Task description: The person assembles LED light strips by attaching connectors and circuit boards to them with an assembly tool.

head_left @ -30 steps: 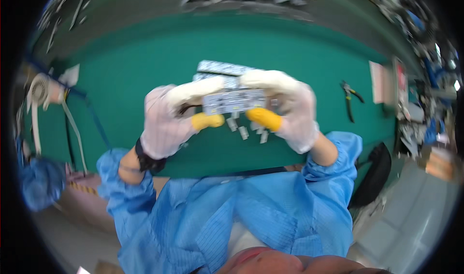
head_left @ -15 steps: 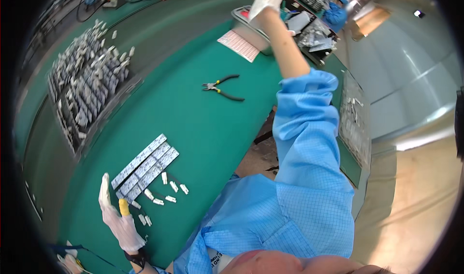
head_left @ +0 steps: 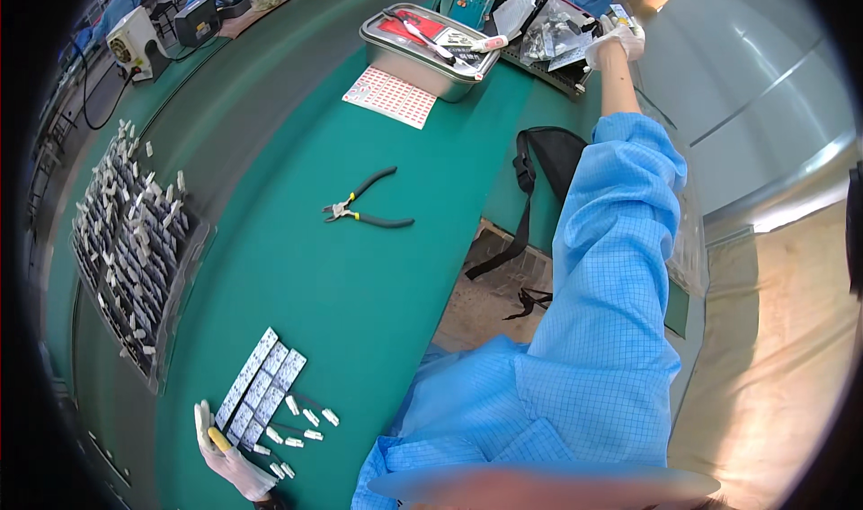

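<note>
My left hand, in a white glove with a yellow cover on one finger, lies at the lower left with its fingers stretched out. It rests beside three strips of small circuit boards, lying side by side, with white connectors on short leads. My right arm reaches to the far right. There my gloved right hand is closed at the edge of a black tray, next to clear plastic bags. A small pale piece shows at its fingertips, too small to name.
Diagonal cutters lie open-handled mid-table. Beyond them are a sheet of red-marked labels and a lidded metal box with tools on top. At left stands a tray of many boards. A black strap bag sits by the right edge.
My right hand has moved right, from above the metal box to the black tray. My left hand stays by the board strips. The whole view has shifted.
</note>
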{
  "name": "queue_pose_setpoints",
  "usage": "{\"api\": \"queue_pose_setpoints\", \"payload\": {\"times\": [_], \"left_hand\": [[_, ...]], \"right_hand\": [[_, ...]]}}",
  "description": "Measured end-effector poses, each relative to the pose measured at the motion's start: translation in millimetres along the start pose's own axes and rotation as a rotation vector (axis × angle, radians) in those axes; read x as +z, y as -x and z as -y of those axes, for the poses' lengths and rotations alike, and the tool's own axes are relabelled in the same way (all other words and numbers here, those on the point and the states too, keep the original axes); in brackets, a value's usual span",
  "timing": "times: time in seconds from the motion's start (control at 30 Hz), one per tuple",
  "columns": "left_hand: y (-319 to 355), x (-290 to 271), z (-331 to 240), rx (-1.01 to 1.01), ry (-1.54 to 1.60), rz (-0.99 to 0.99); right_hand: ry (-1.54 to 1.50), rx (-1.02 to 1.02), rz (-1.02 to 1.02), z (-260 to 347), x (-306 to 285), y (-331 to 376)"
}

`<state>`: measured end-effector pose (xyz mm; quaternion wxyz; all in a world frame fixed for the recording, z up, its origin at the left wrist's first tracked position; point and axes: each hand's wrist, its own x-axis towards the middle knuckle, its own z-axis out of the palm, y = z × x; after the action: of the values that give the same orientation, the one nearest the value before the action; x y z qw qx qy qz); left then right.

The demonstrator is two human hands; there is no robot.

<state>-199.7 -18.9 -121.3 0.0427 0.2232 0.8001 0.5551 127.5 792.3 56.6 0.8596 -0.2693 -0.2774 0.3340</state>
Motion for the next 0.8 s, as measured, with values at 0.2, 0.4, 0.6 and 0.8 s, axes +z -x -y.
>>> {"api": "queue_pose_setpoints", "payload": {"times": [0.2, 0.4, 0.6, 0.8], "left_hand": [[3, -16, 19, -0.050, 0.030, 0.020], [2, -16, 27, 0.014, -0.010, 0.008], [5, -10, 4, 0.013, -0.062, 0.013], [1, -8, 5, 0.011, 0.080, 0.027]], "right_hand": [[0.074, 0.022, 0.066, -59, -15, -25], [0.413, 0.387, 0.446, -83, -23, -43], [0.481, 0.561, 0.467, -50, -18, 19], [0.514, 0.153, 0.765, 2, 41, 45]]}}
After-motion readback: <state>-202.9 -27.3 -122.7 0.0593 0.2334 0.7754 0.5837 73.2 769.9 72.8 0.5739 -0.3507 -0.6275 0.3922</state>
